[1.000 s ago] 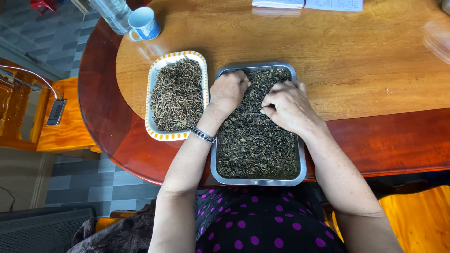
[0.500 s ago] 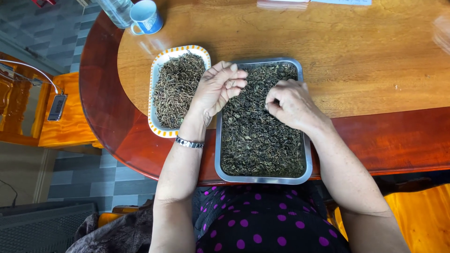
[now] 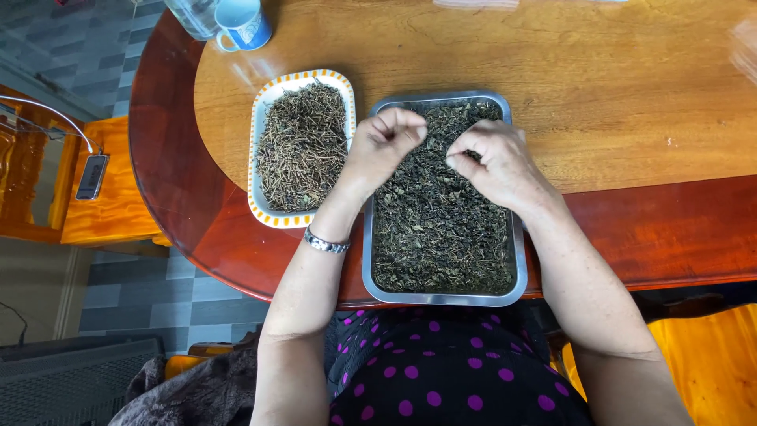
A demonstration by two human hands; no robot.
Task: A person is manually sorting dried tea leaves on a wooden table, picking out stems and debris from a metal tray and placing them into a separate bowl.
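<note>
Far left of frame: wooden chair [image 3: 110,189] with a small dark device [image 3: 91,177] on a white cable, off the table.

Upper left: blue-and-white mug [image 3: 243,22] beside a clear bottle [image 3: 189,14], both on the table [image 3: 631,87], well apart from the work.

Left of centre: white tray with orange-striped rim [image 3: 254,142], heaped with pale brown stems [image 3: 301,148]. Pile covers nearly the whole tray bed, so a good share of picking looks done, as a judgement.

Centre: left hand [image 3: 382,146] over the upper left corner of the steel tray [image 3: 441,298], just beside the striped tray's right rim. Fingers curled in tight, knuckles up; possibly pinching a bit of stem, cannot tell from this angle. Metal bracelet [image 3: 326,243] on that wrist.

Centre: steel tray full of dark dried leaves [image 3: 441,229], edge to edge, layer unbroken in the lower half. Near edge of the tray overhangs the table rim toward the lap.

Right of centre: right hand [image 3: 493,158] over the upper right part of the steel tray, thumb and forefinger closed to a narrow pinch on leaf material, other fingers folded. Exact content of the pinch too small to make out.

Progress estimate: sorting mid-way at best. Stem pile large, but leaf tray still full and only its top end under the hands; lower half looks untouched. No third container for finished leaves in view.

Right of frame: bare table, papers [image 3: 473,3] at the top edge, blurred.
</note>
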